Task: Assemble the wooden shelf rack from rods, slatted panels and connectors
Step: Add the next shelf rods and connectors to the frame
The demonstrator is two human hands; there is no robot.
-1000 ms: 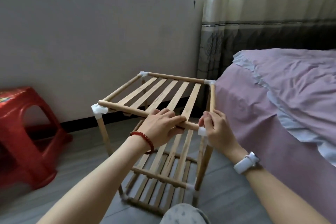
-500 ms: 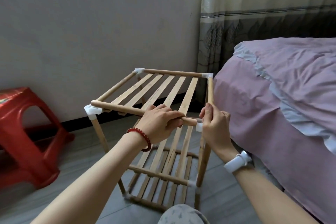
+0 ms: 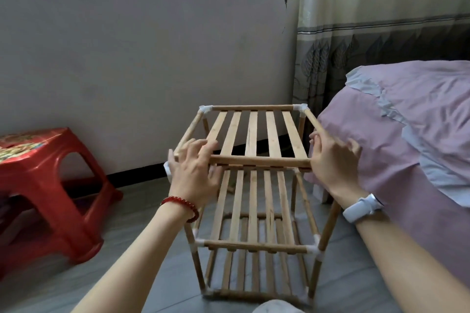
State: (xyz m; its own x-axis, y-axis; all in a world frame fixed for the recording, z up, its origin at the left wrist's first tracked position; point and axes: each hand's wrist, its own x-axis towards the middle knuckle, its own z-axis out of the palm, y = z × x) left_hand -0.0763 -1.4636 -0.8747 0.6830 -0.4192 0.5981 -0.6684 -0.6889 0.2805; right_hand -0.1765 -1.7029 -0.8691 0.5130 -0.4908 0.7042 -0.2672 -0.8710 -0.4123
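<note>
Wooden shelf rack (image 3: 256,185): three slatted tiers, standing upright on the grey floor (image 3: 127,249) between a red plastic stool (image 3: 48,190) and a bed (image 3: 407,134) with a pink cover, near the wall (image 3: 140,58).

Top slatted panel (image 3: 256,134): five slats, framed by rods, with white connectors (image 3: 205,109) at both far corners.

Front top rod (image 3: 259,161): runs level across the near edge, between the two hands.

Middle tier: front rod (image 3: 254,246) ends in white connectors at both uprights. Bottom tier sits close to the floor, partly blurred.

Left hand (image 3: 194,173): at the near left corner of the top tier, fingers spread and fairly straight, lying over the end of the front rod and the left side rod; a white connector shows just behind the thumb. A red bead bracelet (image 3: 181,207) circles the wrist.

Right hand (image 3: 333,160): at the near right corner, fingers loosely extended over the right side rod (image 3: 314,122), covering the corner joint; whether it grips the rod cannot be told. A white wristband (image 3: 362,207) sits on the wrist.

Backdrop: patterned curtain (image 3: 368,33) behind the bed.
</note>
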